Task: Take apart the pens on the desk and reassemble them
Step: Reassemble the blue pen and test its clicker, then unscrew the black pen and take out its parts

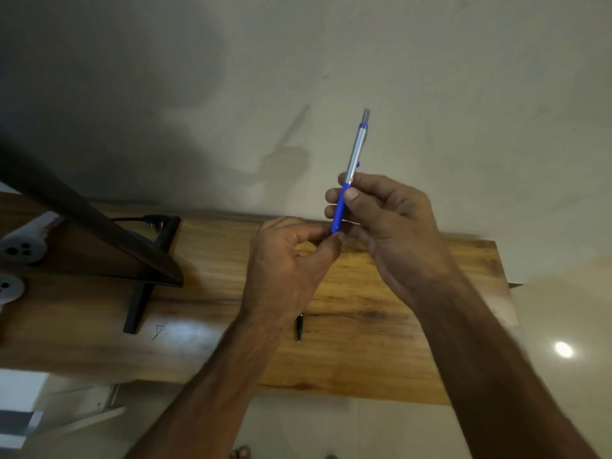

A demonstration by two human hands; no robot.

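Observation:
A blue and silver pen [353,164] stands almost upright above the wooden desk [414,326], its push button at the top. My right hand [384,220] grips the blue lower barrel between thumb and fingers. My left hand [284,260] pinches the bottom tip end of the same pen with thumb and forefinger. A black pen [299,326] lies on the desk below my left wrist, partly hidden by it.
A dark monitor [89,226] on a black stand [139,303] takes up the desk's left side, with a cable plug [155,220] behind it. White round objects [20,250] sit at the far left. The wall rises just behind the desk.

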